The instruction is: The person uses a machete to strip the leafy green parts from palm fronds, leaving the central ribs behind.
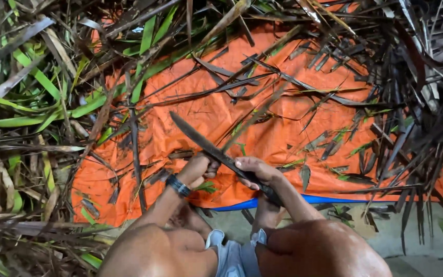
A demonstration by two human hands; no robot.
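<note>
You're squatting over an orange tarp (pixel 283 138), knees (pixel 319 251) in the lower foreground, w/ both hands meeting just above them. Your right hand (pixel 255 172) is gripping the dark handle of a long knife (pixel 216 151), its grip clamped tight round it; the blade is running up and to the left, tip hanging over the tarp near center frame. Your left hand (pixel 196 169), w/ a dark wristband (pixel 178 185) on it, is sitting just beside the blade, fingers curled together; what it's pinching is too blurred to tell, though a thin dry leaf strip (pixel 255 118) is slanting up and to the right from where hands and blade are meeting. The tarp is lying littered w/ short dark leaf trimmings (pixel 334 141). Piles of long leaves are hemming it in: green and dry brown ones (pixel 32 102) at left, darker dried ones (pixel 421 102) at right and along the top. A blue tarp edge (pixel 329 199) is showing at the near side, w/ bare concrete floor (pixel 416 241) beyond it at lower right. Light shorts (pixel 232 254) are showing between your knees.
</note>
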